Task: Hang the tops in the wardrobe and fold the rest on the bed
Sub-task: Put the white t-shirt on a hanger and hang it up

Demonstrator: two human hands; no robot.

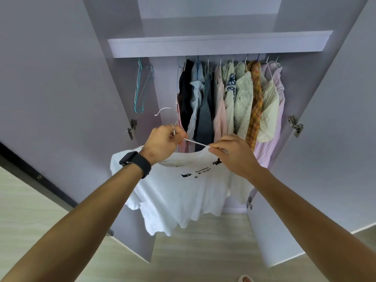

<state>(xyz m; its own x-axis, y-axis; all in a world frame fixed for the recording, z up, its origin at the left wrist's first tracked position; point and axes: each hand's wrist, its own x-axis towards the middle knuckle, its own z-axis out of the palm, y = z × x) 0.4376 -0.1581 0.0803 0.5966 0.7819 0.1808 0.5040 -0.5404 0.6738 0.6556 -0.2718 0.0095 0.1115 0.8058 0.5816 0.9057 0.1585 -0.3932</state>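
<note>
White short-sleeved cotton T-shirt (183,190) with small black prints across the chest, held in mid-air before the open lilac wardrobe (61,78), hem hanging loose above the pale wood-look floor (203,251). Half mounted on a thin white hanger with a bent silver wire hook (195,142): side under the left hand apparently seated, other arm of the hanger bare and poking out through the neck opening. Left hand (162,143), dark smartwatch (135,163) on the wrist, clenched round the hanger's neck just under the hook, hook rising above the fist. Right hand (234,154) pinching the collar edge between thumb and fingertips, right at the bare hanger arm. Step in hand, by the look of it: getting the second shoulder over that arm. To do it well: stretch the collar outward and over the tip, not straight down; hold the hanger level with the left to stop the seated side slipping off; smooth both shoulder seams onto the arm ends before letting go of the collar. Fabric light and limp, likely to slide toward the lower side if tilted. Relative to the grips: bulk of the T-shirt below and between both hands, collar at the right fingertips, hanger neck above it in the left fist. Beyond, a packed row of hung shirts and blouses (230,94) under the lilac shelf (219,44); rail hidden behind the shelf lip. Free stretch between that row and the spare teal and clear hangers (142,86) at the left end, likely the easiest spot for the hook.
</note>
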